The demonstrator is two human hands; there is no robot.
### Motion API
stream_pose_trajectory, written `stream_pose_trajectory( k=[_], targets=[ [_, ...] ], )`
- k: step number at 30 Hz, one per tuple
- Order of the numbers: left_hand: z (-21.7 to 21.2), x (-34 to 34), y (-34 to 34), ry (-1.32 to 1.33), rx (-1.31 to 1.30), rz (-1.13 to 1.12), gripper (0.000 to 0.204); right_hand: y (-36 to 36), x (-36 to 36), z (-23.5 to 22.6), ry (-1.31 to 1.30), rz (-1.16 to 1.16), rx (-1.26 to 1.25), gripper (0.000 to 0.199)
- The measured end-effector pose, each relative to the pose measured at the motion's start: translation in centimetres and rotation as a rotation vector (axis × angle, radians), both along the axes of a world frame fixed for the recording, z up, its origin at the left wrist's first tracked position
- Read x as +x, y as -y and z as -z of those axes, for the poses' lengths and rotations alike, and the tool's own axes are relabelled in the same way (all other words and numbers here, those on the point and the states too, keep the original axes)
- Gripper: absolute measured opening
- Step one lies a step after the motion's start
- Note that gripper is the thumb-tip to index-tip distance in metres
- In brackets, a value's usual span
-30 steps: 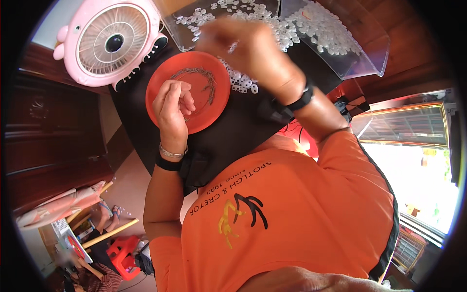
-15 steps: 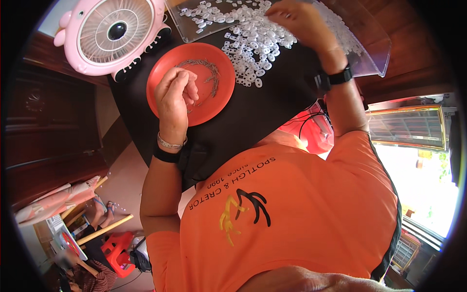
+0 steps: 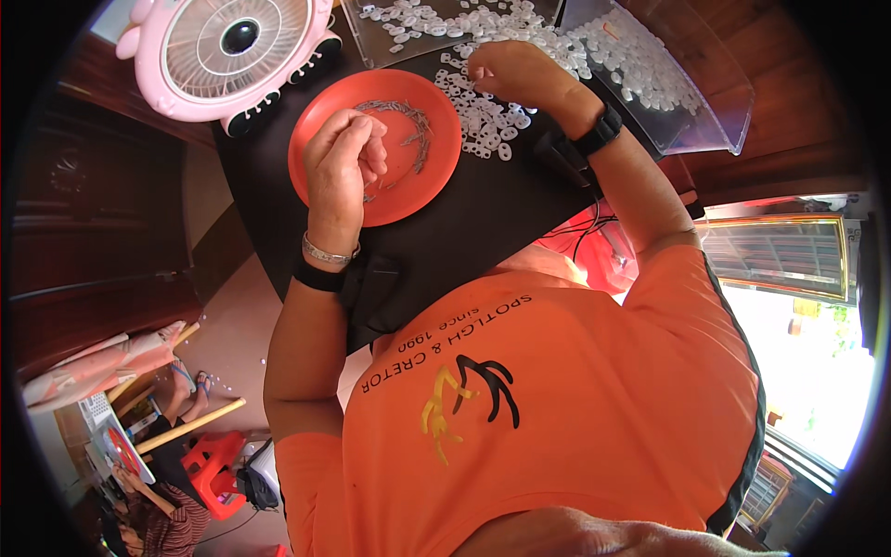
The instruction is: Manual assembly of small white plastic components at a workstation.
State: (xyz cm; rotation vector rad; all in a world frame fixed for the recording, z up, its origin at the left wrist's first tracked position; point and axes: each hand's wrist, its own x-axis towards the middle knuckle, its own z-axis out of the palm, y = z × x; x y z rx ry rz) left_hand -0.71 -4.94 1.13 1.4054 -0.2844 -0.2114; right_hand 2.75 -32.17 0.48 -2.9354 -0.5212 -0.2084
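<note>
My left hand (image 3: 342,172) is held above the left side of a red plate (image 3: 434,190), its fingers curled in; what they hold, if anything, is hidden. Thin grey metal pins (image 3: 422,139) lie in a curved band inside the plate. To the right, my right hand (image 3: 522,74) bends down over a spread of small white plastic pieces with holes (image 3: 478,125). Its fingers are drawn together at the pieces, and I cannot make out what is between the fingertips.
A pink fan (image 3: 241,37) stands at the far left of the black tabletop (image 3: 255,181). At the back lies a clear tray (image 3: 408,54) with more white pieces. Another clear container (image 3: 719,125), at the far right, holds a heap of them. Behind my left arm, a person's feet (image 3: 197,395) show near a red stool (image 3: 213,473).
My right hand has come down and left, from the back of the white pile to its nearer part. My left hand stays over the plate, its fingers still curled. The view has shifted slightly.
</note>
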Motion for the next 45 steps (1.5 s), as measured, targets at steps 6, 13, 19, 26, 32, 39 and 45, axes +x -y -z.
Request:
stream_pose_trajectory(
  k=[6, 13, 19, 26, 32, 39, 45],
  targets=[
    [-0.1, 0.1, 0.0, 0.0, -0.009, 0.01, 0.021, 0.5, 0.0, -0.5, -0.129, 0.007, 0.301, 0.013],
    [0.0, 0.1, 0.0, -0.008, 0.013, -0.007, 0.02, -4.7, -0.4, -3.3, -0.504, -0.188, 0.953, 0.025],
    [0.6, 0.6, -0.3, -0.082, -0.028, -0.015, 0.019, -8.3, -0.6, -3.4, -0.593, -0.286, 1.222, 0.017],
    [1.0, 0.5, -0.1, -0.073, -0.008, 0.066, 0.023, -10.6, -1.4, -1.0, -0.504, -0.23, 1.35, 0.009],
    [1.4, 0.8, -0.2, -0.049, 0.004, 0.049, 0.021, -10.4, -1.3, -0.5, -0.45, -0.173, 1.262, 0.018],
    [1.2, 0.8, -0.1, -0.006, 0.044, 0.001, 0.017, -9.8, -1.4, -0.8, -0.405, -0.206, 1.113, 0.016],
    [0.7, 1.1, -0.5, -0.052, 0.0, -0.035, 0.019, -8.7, -1.4, -1.5, -0.102, -0.313, 0.589, 0.011]
  ],
)
